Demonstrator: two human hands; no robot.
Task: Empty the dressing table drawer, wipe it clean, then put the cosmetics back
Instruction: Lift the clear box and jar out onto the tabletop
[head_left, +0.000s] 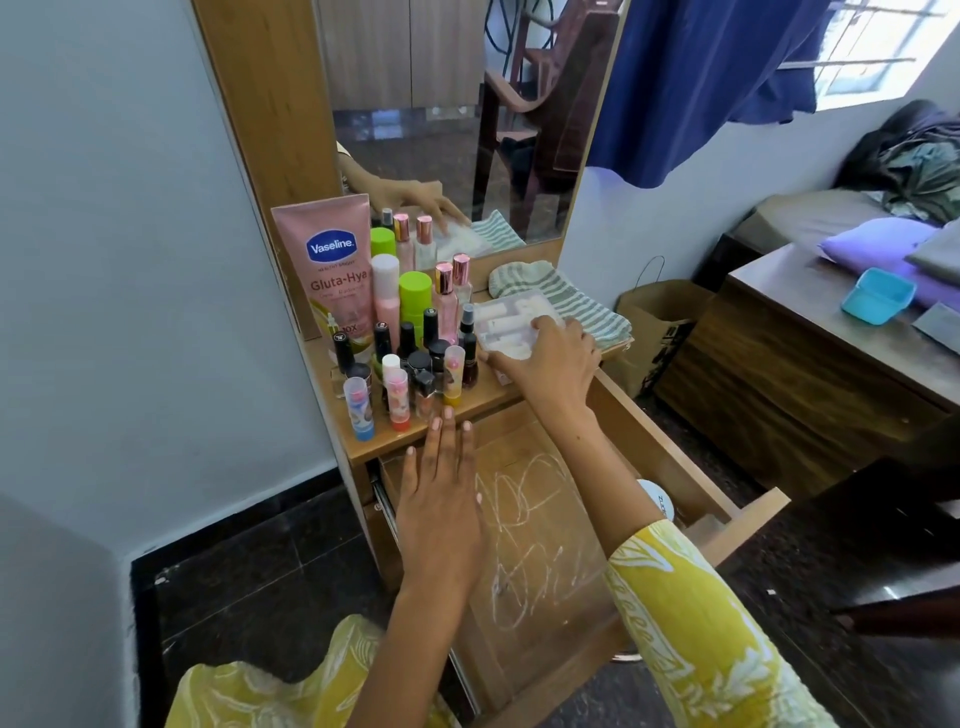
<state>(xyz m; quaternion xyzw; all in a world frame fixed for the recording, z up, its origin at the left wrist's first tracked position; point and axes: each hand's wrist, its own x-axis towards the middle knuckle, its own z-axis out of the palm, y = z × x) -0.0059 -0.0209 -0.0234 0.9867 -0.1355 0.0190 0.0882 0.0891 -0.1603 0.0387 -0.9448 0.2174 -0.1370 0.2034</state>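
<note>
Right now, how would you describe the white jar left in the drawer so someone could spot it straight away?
Find the open wooden drawer under the dressing table's mirror. Against its right wall, partly hidden behind the right forearm, sits a round white jar. Every other cosmetic stands up on the tabletop; this alone is in the drawer.

Drawer (524, 545) base noted as scribbled matt wood; cloth (571, 301) as striped woven fabric; tube (332, 270) as glossy plastic.
</note>
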